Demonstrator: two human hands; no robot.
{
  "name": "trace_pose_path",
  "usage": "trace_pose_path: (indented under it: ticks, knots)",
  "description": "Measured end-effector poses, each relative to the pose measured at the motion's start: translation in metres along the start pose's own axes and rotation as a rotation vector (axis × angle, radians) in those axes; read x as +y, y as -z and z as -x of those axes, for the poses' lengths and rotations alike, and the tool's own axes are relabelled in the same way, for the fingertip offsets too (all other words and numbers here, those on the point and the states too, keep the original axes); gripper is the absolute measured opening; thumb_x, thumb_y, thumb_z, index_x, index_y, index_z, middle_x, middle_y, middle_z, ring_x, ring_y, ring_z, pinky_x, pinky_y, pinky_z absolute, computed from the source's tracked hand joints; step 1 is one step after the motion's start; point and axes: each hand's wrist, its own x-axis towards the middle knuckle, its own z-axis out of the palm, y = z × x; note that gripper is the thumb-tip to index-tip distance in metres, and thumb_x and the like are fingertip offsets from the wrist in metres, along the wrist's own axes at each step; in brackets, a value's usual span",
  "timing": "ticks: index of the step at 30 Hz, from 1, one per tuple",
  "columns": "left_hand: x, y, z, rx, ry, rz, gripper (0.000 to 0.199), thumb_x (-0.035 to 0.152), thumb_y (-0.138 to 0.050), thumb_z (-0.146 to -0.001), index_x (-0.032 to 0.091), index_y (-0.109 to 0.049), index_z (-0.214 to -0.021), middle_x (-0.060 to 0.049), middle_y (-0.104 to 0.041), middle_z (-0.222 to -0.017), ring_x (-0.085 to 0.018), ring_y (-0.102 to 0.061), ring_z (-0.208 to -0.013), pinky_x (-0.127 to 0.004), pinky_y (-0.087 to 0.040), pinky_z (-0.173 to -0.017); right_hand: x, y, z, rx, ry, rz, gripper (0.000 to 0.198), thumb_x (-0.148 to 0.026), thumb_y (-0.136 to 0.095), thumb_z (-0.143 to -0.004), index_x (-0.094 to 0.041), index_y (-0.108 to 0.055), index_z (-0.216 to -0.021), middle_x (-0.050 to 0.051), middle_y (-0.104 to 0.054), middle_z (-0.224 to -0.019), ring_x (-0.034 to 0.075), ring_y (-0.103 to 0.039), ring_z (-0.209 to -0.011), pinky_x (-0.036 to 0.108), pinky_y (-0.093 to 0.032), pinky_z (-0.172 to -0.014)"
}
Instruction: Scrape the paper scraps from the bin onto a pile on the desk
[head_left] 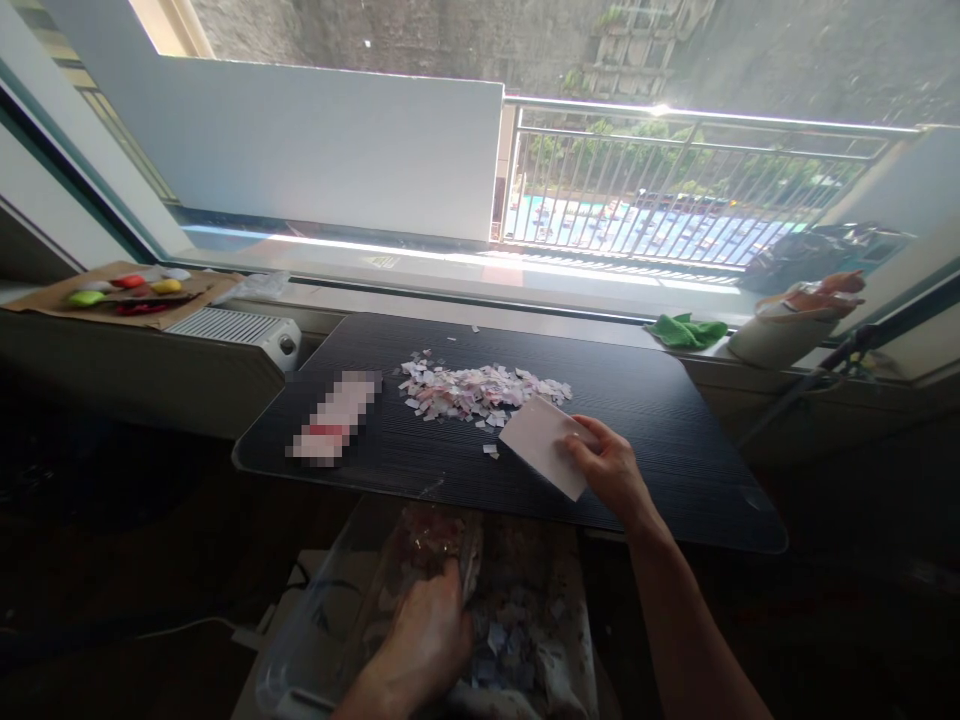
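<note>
My right hand [611,470] grips a white card [546,445] between thumb and fingers, tilted over the black tabletop [645,400]. Just beyond the card lies a loose heap of small cut paper pieces [480,388], pale with pinkish tints. A few scraps lie apart from the heap. Below the table's near edge, my left hand [424,635] reaches into a clear plastic bin [311,625] in shadow. Its fingers look closed, but what they hold is hidden. More paper scraps [510,640] show dimly beside it.
A blurred-out pinkish strip [335,418] lies on the table's left side. Left of it are a white ribbed box [236,332] and a brown board [112,305] bearing coloured items. A green cloth [688,331] and a pale bin [781,335] stand by the window at right.
</note>
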Motion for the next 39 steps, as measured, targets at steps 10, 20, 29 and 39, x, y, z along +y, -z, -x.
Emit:
trace_pose_path:
  ticks: [10,20,29,39]
  knots:
    - [0.001,0.002,0.001,0.006,-0.002,-0.003,0.033,0.016,-0.037,-0.068,0.014,-0.045,-0.100,-0.010,-0.064,-0.084,-0.025,-0.060,-0.080,-0.032,-0.040,-0.065,0.007,0.002,-0.001,-0.103,-0.060,-0.108,0.039,-0.034,-0.054,-0.065,-0.015,-0.059,-0.099,0.003,-0.062,-0.077,0.015,-0.056,-0.065,0.024,-0.045,-0.057]
    - [-0.014,0.007,0.007,0.011,0.085,0.026,0.029,0.018,-0.036,-0.071,0.016,-0.043,-0.099,-0.008,-0.062,-0.087,-0.022,-0.058,-0.084,-0.028,-0.037,-0.067,-0.001,0.003,-0.004,-0.399,-0.063,-0.109,0.040,-0.030,-0.057,-0.066,-0.017,-0.058,-0.104,0.002,-0.065,-0.076,0.014,-0.058,-0.063,0.020,-0.045,-0.052]
    - [-0.025,0.014,0.007,0.045,0.099,0.060,0.021,0.018,-0.036,-0.070,0.018,-0.043,-0.089,-0.007,-0.063,-0.084,-0.023,-0.059,-0.080,-0.029,-0.034,-0.063,0.009,0.002,-0.003,-0.312,-0.140,-0.246,0.044,-0.029,-0.059,-0.064,-0.015,-0.056,-0.106,0.003,-0.065,-0.079,0.015,-0.059,-0.065,0.023,-0.045,-0.055]
    - [-0.027,0.014,0.010,0.051,0.103,0.100,0.019,0.018,-0.035,-0.070,0.020,-0.043,-0.087,-0.006,-0.062,-0.083,-0.021,-0.058,-0.081,-0.027,-0.034,-0.063,0.000,0.001,0.006,-0.520,-0.146,-0.194,0.037,-0.028,-0.058,-0.064,-0.015,-0.060,-0.099,0.001,-0.065,-0.077,0.014,-0.057,-0.065,0.020,-0.042,-0.054]
